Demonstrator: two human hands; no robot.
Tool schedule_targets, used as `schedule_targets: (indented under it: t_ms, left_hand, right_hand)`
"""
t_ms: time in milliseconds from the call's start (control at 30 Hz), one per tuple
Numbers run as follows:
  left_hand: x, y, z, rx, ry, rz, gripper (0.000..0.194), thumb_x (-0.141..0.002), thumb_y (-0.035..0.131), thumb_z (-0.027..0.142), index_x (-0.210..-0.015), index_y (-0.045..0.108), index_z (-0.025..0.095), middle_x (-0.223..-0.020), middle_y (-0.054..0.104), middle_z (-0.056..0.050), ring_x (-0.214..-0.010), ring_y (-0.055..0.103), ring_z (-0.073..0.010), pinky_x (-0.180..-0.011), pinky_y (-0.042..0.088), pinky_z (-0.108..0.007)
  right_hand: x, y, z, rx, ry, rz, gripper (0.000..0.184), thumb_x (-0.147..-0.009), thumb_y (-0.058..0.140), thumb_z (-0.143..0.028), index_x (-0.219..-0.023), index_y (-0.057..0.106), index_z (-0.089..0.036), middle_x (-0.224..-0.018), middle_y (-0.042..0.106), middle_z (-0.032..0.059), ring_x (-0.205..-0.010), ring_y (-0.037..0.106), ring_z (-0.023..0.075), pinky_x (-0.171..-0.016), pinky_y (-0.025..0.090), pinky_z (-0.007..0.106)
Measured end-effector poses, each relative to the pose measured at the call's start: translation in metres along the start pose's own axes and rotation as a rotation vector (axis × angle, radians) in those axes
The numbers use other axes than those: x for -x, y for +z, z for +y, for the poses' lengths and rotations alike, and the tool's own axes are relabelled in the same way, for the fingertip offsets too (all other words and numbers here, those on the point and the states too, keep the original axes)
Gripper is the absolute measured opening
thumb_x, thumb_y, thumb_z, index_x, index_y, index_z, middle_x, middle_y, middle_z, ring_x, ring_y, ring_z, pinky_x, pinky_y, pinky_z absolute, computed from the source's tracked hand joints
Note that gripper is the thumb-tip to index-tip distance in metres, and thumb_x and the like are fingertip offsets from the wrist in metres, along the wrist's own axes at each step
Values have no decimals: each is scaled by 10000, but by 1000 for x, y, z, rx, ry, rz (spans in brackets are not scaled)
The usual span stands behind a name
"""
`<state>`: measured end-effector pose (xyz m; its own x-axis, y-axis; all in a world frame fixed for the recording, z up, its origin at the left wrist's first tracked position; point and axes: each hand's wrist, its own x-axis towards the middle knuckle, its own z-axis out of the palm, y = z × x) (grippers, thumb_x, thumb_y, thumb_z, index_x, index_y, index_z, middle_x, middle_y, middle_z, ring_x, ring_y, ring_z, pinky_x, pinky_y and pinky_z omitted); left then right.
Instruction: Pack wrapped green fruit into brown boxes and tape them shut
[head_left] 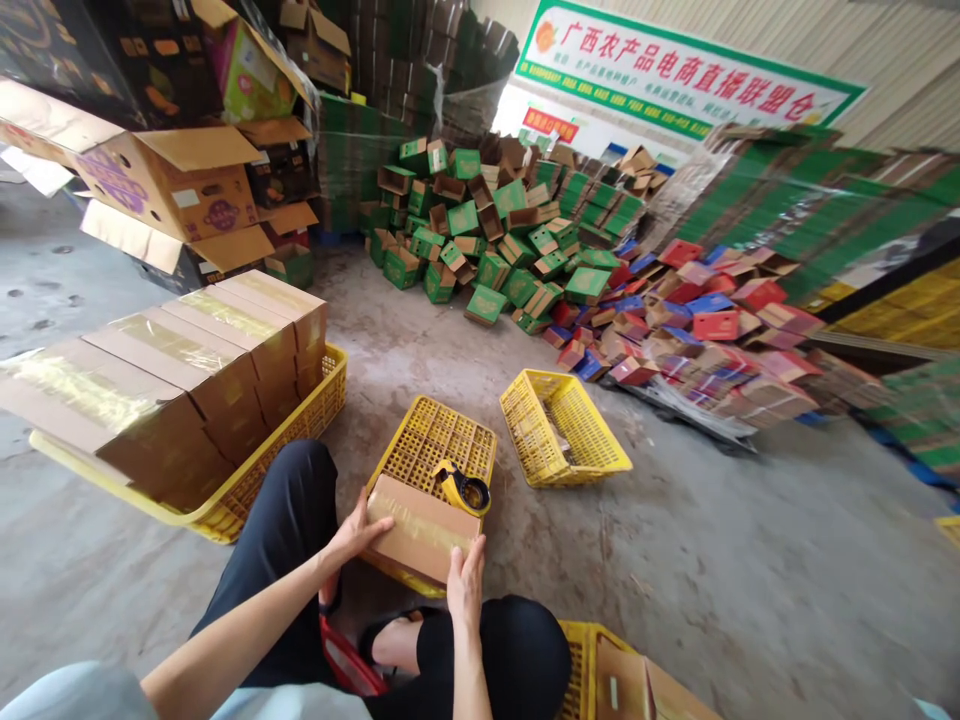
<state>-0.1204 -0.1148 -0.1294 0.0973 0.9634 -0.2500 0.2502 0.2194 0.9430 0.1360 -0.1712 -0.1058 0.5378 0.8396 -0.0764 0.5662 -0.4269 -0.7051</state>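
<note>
I see left hand [360,532] and right hand [466,580] clasping opposite ends of a taped carton [424,528] — basketed boxes [169,345] already top-taped; remainder unclear.

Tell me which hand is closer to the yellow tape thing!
Right. The right hand holds the right end of the box, just below the tape dispenser in view; the left hand holds the left end, farther off.

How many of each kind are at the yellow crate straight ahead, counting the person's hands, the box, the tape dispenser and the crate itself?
Hands: 2 (left hand, right hand)
Taped cardboard box: 1
Tape dispenser: 1
Yellow crate: 1
Total: 5
</note>
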Motion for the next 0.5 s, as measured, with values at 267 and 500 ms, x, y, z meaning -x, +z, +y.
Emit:
schedule_targets:
  t_ms: [267, 500]
  left_hand:
    - [16, -12, 32, 184, -90, 21, 873, -698, 819, 577, -1408, 571, 134, -1310, 704, -166, -1294, 607, -401, -1092, 491, -468]
    - [27, -13, 48, 115, 47, 20, 738, -756, 731, 384, -1420, 499, 159, -1331, 684, -130, -1234, 639, -318, -1098, 475, -443]
  right_hand:
    - [1, -20, -6, -104, 135, 6, 927, -798, 522, -752, -1473, 504, -117, -1398, 652, 205, -1247, 657, 358, -1011, 528, 417]
    - [-4, -47, -23, -457, 232, 75, 864, -737, 592, -846, -1210, 646, -124, -1144, 769, 176, -1039, 728, 317, -774, 584, 333]
